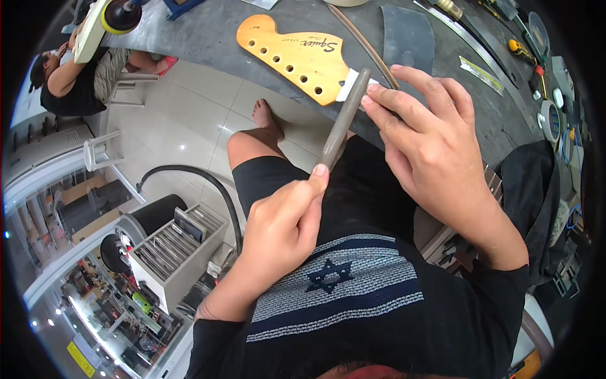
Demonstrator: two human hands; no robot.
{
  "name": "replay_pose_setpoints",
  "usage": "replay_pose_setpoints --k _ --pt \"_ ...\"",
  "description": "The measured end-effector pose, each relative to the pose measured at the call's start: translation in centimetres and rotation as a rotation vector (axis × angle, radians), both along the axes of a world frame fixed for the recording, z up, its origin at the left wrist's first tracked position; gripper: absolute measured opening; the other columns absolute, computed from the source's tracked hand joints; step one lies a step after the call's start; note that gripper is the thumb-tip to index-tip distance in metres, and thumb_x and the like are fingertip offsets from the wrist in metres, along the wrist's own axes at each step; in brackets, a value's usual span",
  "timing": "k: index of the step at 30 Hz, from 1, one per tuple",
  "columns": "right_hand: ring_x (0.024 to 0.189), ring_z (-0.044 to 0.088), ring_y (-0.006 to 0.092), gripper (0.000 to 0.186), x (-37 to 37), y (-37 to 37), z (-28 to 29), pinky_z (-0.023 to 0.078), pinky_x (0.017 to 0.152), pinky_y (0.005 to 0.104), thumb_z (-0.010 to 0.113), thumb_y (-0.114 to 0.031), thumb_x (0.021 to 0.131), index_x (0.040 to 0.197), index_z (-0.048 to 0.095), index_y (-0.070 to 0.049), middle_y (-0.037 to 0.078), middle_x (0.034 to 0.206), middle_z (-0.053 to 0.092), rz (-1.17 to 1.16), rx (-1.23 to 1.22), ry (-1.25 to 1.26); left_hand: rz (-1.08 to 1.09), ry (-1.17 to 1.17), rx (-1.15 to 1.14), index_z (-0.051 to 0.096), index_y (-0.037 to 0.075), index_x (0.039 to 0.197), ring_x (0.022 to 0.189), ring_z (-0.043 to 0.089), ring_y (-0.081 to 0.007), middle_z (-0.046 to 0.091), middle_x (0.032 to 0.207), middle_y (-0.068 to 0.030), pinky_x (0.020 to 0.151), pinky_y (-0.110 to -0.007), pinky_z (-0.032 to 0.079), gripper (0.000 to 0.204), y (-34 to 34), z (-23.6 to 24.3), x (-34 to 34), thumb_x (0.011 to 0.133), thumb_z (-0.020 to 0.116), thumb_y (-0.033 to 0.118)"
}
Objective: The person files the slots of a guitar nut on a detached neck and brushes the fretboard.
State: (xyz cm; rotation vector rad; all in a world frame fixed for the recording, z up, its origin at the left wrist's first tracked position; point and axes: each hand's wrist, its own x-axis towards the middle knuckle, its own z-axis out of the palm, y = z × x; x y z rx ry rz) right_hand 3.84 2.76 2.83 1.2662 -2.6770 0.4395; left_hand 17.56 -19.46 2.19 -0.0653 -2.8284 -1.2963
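Note:
A long grey-brown stick (346, 119) with rounded ends lies slantwise across the near end of a guitar headstock (292, 59). My left hand (281, 224) is closed round its lower end, thumb laid along the top. At the upper end, the bent fingertips of my right hand (423, 123) press against the stick; its thumb is hidden. Amber wood, dark printed lettering and a row of tuner holes mark the headstock. Between it and my right fingertips shows a white piece (348, 86), partly covered by the stick. The rest of the guitar neck cannot be made out.
On the grey workbench (208, 41) lie a thin brown strip (363, 41), a dark grey sheet (408, 39), rulers (481, 74) and several tools. A person (76, 76) sits at the far left. A box of flat pieces (178, 246) and a black hose (208, 180) are below left.

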Motion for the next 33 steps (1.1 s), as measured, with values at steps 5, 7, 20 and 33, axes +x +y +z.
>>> replay_pose_setpoints --k 5,7,20,33 --pt "0.146 0.058 0.0292 0.048 0.1 0.0 0.3 0.04 0.119 0.0516 0.077 -0.003 0.083 0.131 0.079 -0.008 0.004 0.142 0.072 0.001 0.006 0.008 -0.048 0.106 -0.059 0.07 0.001 0.139 0.075 0.076 -0.0361 0.074 0.089 -0.0178 0.067 -0.044 0.06 0.045 1.5 -0.7 -6.9 0.095 0.069 -0.01" --pt "0.148 0.057 0.0287 0.047 0.1 0.1 0.0 0.039 0.12 0.0521 0.077 -0.003 0.084 0.131 0.079 -0.008 0.004 0.141 0.072 -0.018 0.013 0.011 -0.039 0.112 -0.039 0.07 0.0 0.134 0.078 0.077 -0.0368 0.075 0.09 -0.0188 0.068 -0.045 0.06 0.04 1.8 -1.1 -7.2 0.095 0.069 -0.01" --pt "0.149 0.056 0.029 0.048 0.1 0.2 -0.2 0.036 0.123 0.0522 0.076 -0.002 0.085 0.132 0.079 -0.01 0.002 0.141 0.073 -0.024 0.024 -0.001 -0.013 0.041 0.003 0.07 0.002 0.132 0.08 0.075 -0.0421 0.075 0.091 -0.0208 0.07 -0.048 0.06 0.034 0.7 -0.6 -3.0 0.098 0.067 -0.005" --pt "0.151 0.055 0.0294 0.048 0.1 -0.3 0.0 0.035 0.125 0.0525 0.076 -0.002 0.085 0.133 0.079 -0.011 0.003 0.142 0.072 -0.009 0.026 -0.017 -0.032 0.023 -0.01 0.068 0.001 0.138 0.08 0.077 -0.0398 0.076 0.092 -0.0199 0.068 -0.046 0.061 0.042 -0.4 0.0 -1.2 0.097 0.069 -0.008"
